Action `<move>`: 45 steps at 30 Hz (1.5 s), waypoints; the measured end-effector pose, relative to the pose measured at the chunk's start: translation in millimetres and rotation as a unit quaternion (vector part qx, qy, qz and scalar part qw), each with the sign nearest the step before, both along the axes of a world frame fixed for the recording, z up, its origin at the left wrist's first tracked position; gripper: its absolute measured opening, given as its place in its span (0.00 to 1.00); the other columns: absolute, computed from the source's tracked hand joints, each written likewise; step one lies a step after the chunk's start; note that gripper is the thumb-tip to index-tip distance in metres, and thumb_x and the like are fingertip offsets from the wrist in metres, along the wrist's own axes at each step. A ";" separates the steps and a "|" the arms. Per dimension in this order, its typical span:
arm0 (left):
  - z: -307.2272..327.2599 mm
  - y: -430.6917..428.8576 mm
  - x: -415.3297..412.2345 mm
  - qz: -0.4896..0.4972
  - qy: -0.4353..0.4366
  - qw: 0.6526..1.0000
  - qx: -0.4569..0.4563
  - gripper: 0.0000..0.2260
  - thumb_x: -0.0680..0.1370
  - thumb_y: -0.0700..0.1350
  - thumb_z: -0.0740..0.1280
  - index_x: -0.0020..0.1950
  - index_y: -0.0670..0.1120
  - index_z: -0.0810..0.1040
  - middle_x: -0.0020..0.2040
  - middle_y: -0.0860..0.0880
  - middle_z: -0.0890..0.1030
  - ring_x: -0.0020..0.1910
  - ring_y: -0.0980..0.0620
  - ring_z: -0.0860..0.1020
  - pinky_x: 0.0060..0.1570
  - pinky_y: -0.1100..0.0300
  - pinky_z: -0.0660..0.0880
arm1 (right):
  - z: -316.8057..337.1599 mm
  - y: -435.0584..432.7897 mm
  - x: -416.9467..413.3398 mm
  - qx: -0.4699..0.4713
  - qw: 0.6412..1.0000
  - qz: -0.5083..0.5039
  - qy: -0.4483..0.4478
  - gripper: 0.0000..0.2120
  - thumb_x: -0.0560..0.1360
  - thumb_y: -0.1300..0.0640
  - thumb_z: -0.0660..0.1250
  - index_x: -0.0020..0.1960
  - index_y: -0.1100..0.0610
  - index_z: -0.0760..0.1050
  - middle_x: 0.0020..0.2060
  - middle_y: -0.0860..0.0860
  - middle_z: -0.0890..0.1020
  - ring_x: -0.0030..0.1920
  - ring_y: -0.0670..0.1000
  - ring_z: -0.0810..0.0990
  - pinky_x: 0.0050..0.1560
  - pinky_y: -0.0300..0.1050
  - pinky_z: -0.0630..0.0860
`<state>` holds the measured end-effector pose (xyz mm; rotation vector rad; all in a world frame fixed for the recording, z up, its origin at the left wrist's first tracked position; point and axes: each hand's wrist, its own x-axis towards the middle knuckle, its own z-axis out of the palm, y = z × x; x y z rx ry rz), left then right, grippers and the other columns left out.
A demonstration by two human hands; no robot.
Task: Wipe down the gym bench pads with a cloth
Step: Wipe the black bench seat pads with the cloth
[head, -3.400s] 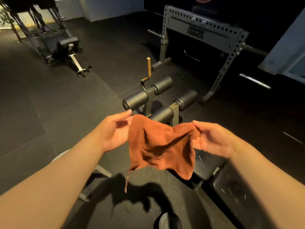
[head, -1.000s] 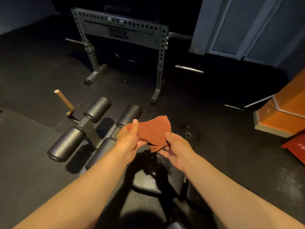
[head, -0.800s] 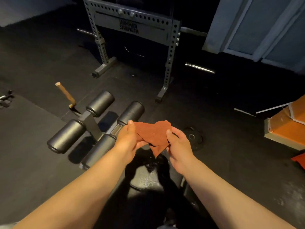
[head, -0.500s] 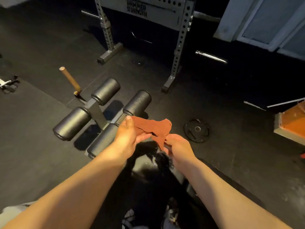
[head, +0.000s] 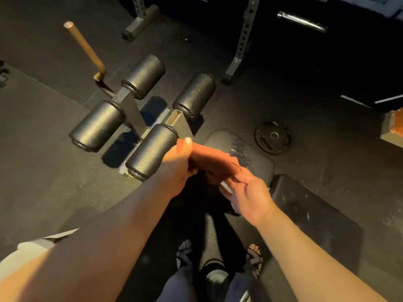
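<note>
Looking straight down now, and the cloth (head: 210, 158) is up in the air between both hands: rust-red, bunched into a narrow folded strip, hanging over the near end of the seat pad (head: 250, 155) and not touching it. The left hand (head: 177, 171) grips one end firmly, fingers curled under and thumb pressed on top. The right hand (head: 248, 192) sits at the other end, palm turned up and fingers reaching under the fabric. Whether it pinches the cloth or only cradles it, I cannot tell. The nearest roller pad (head: 150, 151) lies just beside the left hand, with three more rollers beyond it on the same frame. A tan lever handle (head: 85, 46) sticks up at a slant past them. The long back pad (head: 316, 216) runs off to the right, scuffed with pale marks like the seat. A weight plate (head: 273, 137) lies flat on the dark floor beyond the seat, and two sandalled feet (head: 185, 253) stand below.
</note>
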<state>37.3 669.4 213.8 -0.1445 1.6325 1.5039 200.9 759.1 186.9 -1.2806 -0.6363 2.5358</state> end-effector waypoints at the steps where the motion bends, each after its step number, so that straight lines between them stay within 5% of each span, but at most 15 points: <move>1: -4.7 -1.2 2.2 -0.017 -0.008 1.000 0.011 0.17 0.82 0.54 0.63 0.66 0.46 0.75 0.59 0.45 0.81 0.58 0.46 0.79 0.45 0.54 0.75 | -6.3 1.4 4.4 -0.021 0.999 0.017 0.022 0.20 0.76 0.57 0.53 0.64 0.55 0.75 0.59 0.58 0.80 0.62 0.61 0.77 0.72 0.63 0.62; 4: -16.9 -4.0 12.7 -0.076 -0.056 0.994 0.052 0.14 0.79 0.49 0.67 0.64 0.46 0.77 0.55 0.46 0.84 0.56 0.48 0.81 0.47 0.53 0.77 | -26.0 1.8 9.9 -0.090 0.990 0.090 0.062 0.29 0.77 0.43 0.56 0.68 0.62 0.76 0.68 0.65 0.75 0.70 0.72 0.69 0.70 0.71 0.64; 9: -55.3 2.0 28.8 -0.131 -0.085 0.985 0.067 0.16 0.75 0.39 0.72 0.62 0.45 0.79 0.56 0.42 0.84 0.57 0.44 0.82 0.56 0.47 0.79 | -61.3 17.5 24.2 -0.164 0.985 0.020 0.058 0.43 0.71 0.22 0.59 0.68 0.57 0.78 0.68 0.64 0.76 0.66 0.67 0.76 0.59 0.61 0.78; 12: -79.0 12.3 39.3 -0.129 -0.037 0.991 -0.017 0.14 0.75 0.35 0.72 0.57 0.49 0.80 0.51 0.50 0.85 0.49 0.51 0.84 0.47 0.55 0.80 | -88.0 37.8 30.4 -0.108 0.993 0.033 0.025 0.28 0.76 0.39 0.64 0.64 0.59 0.79 0.63 0.62 0.80 0.63 0.63 0.80 0.61 0.62 0.78; 14: -100.0 19.3 46.3 -0.118 -0.029 0.991 -0.046 0.16 0.74 0.35 0.73 0.58 0.48 0.79 0.53 0.49 0.85 0.49 0.51 0.83 0.44 0.59 0.80 | -103.0 46.6 30.8 -0.080 0.993 0.087 0.007 0.16 0.75 0.57 0.67 0.60 0.64 0.80 0.59 0.63 0.82 0.59 0.62 0.82 0.59 0.61 0.79; 16: -124.0 27.3 53.4 -0.094 -0.055 0.993 -0.051 0.16 0.74 0.37 0.73 0.60 0.47 0.78 0.54 0.47 0.84 0.50 0.50 0.83 0.47 0.57 0.80 | -122.0 54.4 35.2 -0.073 0.990 0.121 -0.006 0.13 0.75 0.64 0.65 0.57 0.64 0.81 0.57 0.64 0.83 0.56 0.61 0.84 0.59 0.60 0.79; 21: -187.4 55.6 64.4 -0.028 -0.038 0.995 -0.093 0.10 0.79 0.42 0.70 0.59 0.45 0.77 0.55 0.43 0.83 0.51 0.46 0.83 0.43 0.52 0.82 | -182.6 76.9 36.1 -0.058 0.990 0.101 -0.084 0.27 0.68 0.59 0.71 0.66 0.60 0.76 0.57 0.61 0.84 0.56 0.60 0.84 0.61 0.57 0.78; 25: -237.9 76.8 66.3 0.030 -0.044 0.993 -0.107 0.07 0.80 0.40 0.68 0.58 0.45 0.78 0.55 0.43 0.81 0.54 0.44 0.81 0.46 0.48 0.82 | -230.1 90.2 27.5 -0.055 0.992 0.059 -0.094 0.18 0.75 0.57 0.65 0.63 0.61 0.78 0.52 0.63 0.85 0.46 0.60 0.86 0.47 0.52 0.82; 29: -283.0 89.4 55.2 0.013 -0.030 0.997 -0.077 0.08 0.80 0.35 0.66 0.57 0.44 0.78 0.55 0.43 0.81 0.51 0.44 0.81 0.40 0.54 0.82 | -284.2 103.6 10.6 0.001 0.993 0.042 -0.113 0.29 0.69 0.55 0.73 0.67 0.64 0.75 0.60 0.67 0.80 0.62 0.66 0.79 0.67 0.63 0.73; 32: -309.9 92.4 43.4 -0.030 0.024 0.997 -0.068 0.12 0.77 0.36 0.70 0.56 0.50 0.76 0.56 0.44 0.83 0.51 0.46 0.83 0.54 0.50 0.81 | -307.3 117.0 -1.8 0.065 0.991 0.014 -0.116 0.17 0.76 0.58 0.70 0.63 0.61 0.78 0.55 0.63 0.84 0.56 0.63 0.83 0.64 0.60 0.75; 34: -321.6 97.8 38.5 -0.053 0.087 0.994 -0.028 0.16 0.77 0.31 0.67 0.59 0.49 0.75 0.54 0.44 0.83 0.50 0.51 0.83 0.52 0.58 0.80 | -315.8 127.3 -7.1 0.153 0.982 0.005 -0.109 0.11 0.77 0.60 0.70 0.60 0.57 0.79 0.48 0.56 0.87 0.46 0.57 0.86 0.51 0.52 0.80; 37: -330.8 110.2 33.7 -0.043 0.191 0.981 -0.005 0.19 0.75 0.25 0.62 0.56 0.48 0.77 0.47 0.46 0.82 0.40 0.56 0.82 0.37 0.68 0.77 | -325.1 144.0 -13.6 0.330 0.940 0.027 -0.079 0.12 0.77 0.64 0.70 0.60 0.56 0.79 0.48 0.50 0.87 0.47 0.47 0.86 0.45 0.41 0.82; 41: -362.3 125.7 21.8 -0.047 0.307 0.951 0.001 0.23 0.74 0.27 0.64 0.54 0.56 0.73 0.47 0.45 0.81 0.43 0.52 0.80 0.39 0.64 0.77 | -338.7 168.7 -19.5 0.524 0.845 0.062 -0.081 0.09 0.78 0.61 0.71 0.52 0.47 0.80 0.48 0.44 0.85 0.52 0.43 0.84 0.54 0.38 0.78; 43: -378.6 133.9 15.1 -0.036 0.365 0.930 0.003 0.20 0.75 0.29 0.62 0.52 0.55 0.73 0.47 0.48 0.81 0.44 0.51 0.80 0.41 0.65 0.75 | -344.1 176.9 -18.8 0.643 0.761 0.053 -0.070 0.12 0.78 0.63 0.70 0.51 0.45 0.79 0.46 0.42 0.84 0.49 0.38 0.82 0.51 0.35 0.76; 45: -390.4 141.3 11.1 -0.053 0.408 0.911 -0.005 0.17 0.77 0.30 0.60 0.52 0.52 0.75 0.49 0.51 0.81 0.45 0.54 0.79 0.43 0.71 0.73 | -354.1 180.8 -15.1 0.777 0.617 0.089 -0.091 0.18 0.73 0.68 0.70 0.56 0.49 0.81 0.52 0.45 0.84 0.54 0.46 0.81 0.57 0.44 0.77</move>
